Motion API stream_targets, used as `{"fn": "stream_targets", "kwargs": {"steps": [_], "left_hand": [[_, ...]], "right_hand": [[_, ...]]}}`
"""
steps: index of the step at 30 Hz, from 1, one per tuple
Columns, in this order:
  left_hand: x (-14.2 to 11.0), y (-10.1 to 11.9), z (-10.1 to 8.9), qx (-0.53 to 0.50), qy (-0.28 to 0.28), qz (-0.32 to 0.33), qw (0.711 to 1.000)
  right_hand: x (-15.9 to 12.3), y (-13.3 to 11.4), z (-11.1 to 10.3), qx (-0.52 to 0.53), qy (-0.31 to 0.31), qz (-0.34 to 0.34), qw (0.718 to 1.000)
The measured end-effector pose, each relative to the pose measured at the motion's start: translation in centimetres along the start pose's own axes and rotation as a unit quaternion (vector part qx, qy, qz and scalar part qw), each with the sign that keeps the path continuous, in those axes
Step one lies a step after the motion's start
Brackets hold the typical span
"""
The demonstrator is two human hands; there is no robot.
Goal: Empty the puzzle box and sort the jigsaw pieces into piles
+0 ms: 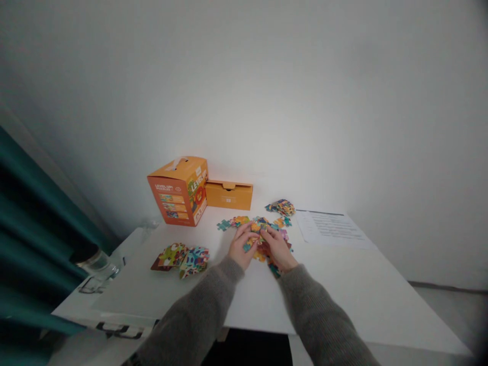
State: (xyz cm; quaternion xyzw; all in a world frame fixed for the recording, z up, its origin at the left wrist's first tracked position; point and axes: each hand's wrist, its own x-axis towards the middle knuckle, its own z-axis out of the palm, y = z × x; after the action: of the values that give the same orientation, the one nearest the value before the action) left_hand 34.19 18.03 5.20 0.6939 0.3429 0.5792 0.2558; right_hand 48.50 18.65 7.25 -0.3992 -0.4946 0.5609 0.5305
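Note:
My left hand (242, 247) and my right hand (280, 249) meet over the middle of the white table. Between their fingertips is an orange-and-teal jigsaw puzzle piece (256, 228), gripped from both sides. Whether it is one piece or several joined ones I cannot tell. Beneath and around the hands lie colourful loose or partly joined puzzle pieces (240, 220), some hidden by my fingers. Beyond the hands rises a pile of puzzle pieces (282, 207). Off to the left are two more stacks of pieces, one greenish (173, 254) and one bluish (194, 260).
An orange puzzle box (177, 192) and a lower orange carton (229, 195) stand at the back, by the wall. A printed sheet (331, 227) lies on the right. Near the left table edge is a glass jar (99, 265) with a dark lid, close to a green curtain (30, 229).

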Motion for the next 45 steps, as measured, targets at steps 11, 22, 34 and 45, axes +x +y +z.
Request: {"fn": "stream_targets", "kwargs": {"steps": [11, 22, 34, 45], "left_hand": [[0.7, -0.6, 0.3, -0.197, 0.07, -0.188, 0.96], [0.7, 0.2, 0.4, -0.241, 0.038, -0.199, 0.949], [-1.8, 0.7, 0.5, -0.197, 0.041, -0.215, 0.956], [-2.6, 6.0, -12.0, 0.187, 0.022, -0.089, 0.978]], "right_hand": [[-0.8, 0.3, 0.2, -0.04, -0.027, -0.022, 0.999], [-1.0, -0.4, 0.6, -0.027, -0.06, 0.003, 0.998], [-1.2, 0.2, 0.2, -0.034, -0.101, 0.031, 0.994], [-0.8, 0.2, 0.0, -0.058, -0.056, -0.002, 0.997]]}}
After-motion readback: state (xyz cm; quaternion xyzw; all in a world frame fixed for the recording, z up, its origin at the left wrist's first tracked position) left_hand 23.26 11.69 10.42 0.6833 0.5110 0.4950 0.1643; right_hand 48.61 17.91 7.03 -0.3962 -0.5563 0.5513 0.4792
